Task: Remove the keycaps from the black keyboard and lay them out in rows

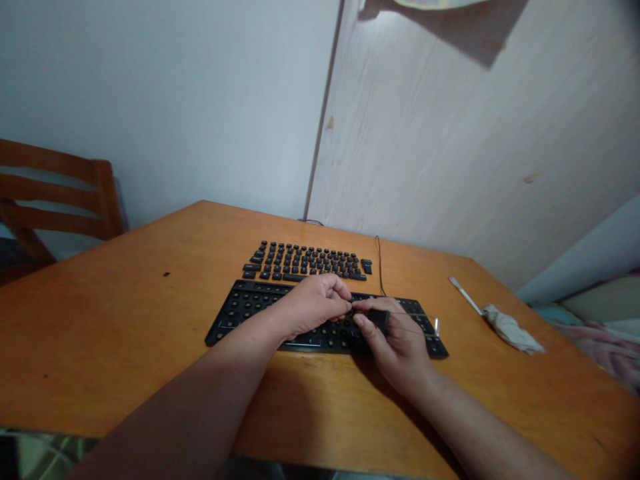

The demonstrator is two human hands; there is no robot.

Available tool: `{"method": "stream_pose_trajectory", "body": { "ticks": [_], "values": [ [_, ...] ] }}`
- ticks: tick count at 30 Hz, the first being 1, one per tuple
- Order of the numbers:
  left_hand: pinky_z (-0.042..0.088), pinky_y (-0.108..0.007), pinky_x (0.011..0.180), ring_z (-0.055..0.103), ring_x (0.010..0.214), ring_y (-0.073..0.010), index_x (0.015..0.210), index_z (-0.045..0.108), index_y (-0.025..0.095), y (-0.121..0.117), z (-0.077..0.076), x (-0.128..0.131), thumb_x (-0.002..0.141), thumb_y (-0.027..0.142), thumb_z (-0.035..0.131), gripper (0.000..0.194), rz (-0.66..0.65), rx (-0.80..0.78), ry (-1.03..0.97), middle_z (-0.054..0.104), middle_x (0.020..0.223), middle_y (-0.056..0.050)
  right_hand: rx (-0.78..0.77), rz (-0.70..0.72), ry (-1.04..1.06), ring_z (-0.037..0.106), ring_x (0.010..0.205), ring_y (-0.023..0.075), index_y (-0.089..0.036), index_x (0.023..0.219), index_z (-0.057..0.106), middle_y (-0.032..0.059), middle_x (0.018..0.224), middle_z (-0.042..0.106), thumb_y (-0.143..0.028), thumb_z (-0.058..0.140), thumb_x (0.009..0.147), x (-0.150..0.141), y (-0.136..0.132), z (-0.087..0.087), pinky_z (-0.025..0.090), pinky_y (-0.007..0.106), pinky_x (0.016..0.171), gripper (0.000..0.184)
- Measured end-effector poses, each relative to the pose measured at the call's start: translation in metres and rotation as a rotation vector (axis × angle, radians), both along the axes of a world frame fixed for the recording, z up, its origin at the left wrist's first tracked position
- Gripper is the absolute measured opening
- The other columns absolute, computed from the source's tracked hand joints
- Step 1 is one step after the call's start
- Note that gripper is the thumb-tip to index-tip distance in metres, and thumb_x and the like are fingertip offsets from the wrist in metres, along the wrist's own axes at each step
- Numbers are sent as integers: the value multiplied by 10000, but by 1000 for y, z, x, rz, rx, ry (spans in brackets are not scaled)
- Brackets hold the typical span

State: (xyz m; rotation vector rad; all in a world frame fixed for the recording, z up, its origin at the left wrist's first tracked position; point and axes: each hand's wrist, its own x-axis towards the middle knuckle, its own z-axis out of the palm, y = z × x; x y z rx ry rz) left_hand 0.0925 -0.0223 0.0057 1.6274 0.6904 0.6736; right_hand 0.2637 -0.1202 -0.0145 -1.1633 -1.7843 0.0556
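A black keyboard base (220,327) lies on the table, most of its keycaps off and its small switch stems showing. Over its middle, my left hand (320,300) is closed in a pinch; whatever sits between its thumb and fingertip is too small to make out. Fingertip to fingertip with it, my right hand (400,340) is closed around a wire keycap puller (380,320). The puller's dark body lies in the palm, and its thin wires reach rightward past the hand. Behind the base, loose black keycaps (295,261) are laid out in keyboard rows.
One small black piece (167,274) lies on the left of the wooden table (125,333). A white-handled brush (465,295) and a crumpled cloth (513,330) are at the right. A cable (379,263) runs toward the wall. A wooden chair (60,193) stands at the left.
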Motion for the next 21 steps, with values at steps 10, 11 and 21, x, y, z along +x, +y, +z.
{"method": "stream_pose_trajectory", "body": {
  "ticks": [10,11,21],
  "values": [
    [437,-219,569,553,558,-96,836,576,173,2,0,-1,723,177,631,125,94,-35,-23,589,617,37,39,-72,-3,642,987,194,-234,1101,601,62,1071,669,-172,579,916,5,2,-6,518,375,898,197],
    [439,-220,571,556,557,-97,835,575,174,3,0,-1,727,180,631,121,99,-42,-27,591,616,37,31,-81,16,647,980,189,-233,1090,600,62,1079,666,-163,562,921,5,2,-6,518,370,902,187],
    [413,-223,587,563,598,-102,875,576,175,6,-4,-3,739,178,614,142,57,-3,-18,602,649,35,-1,-72,-195,626,944,208,-239,1118,604,59,1016,669,-198,586,908,3,7,6,519,367,849,214]
  ]
}}
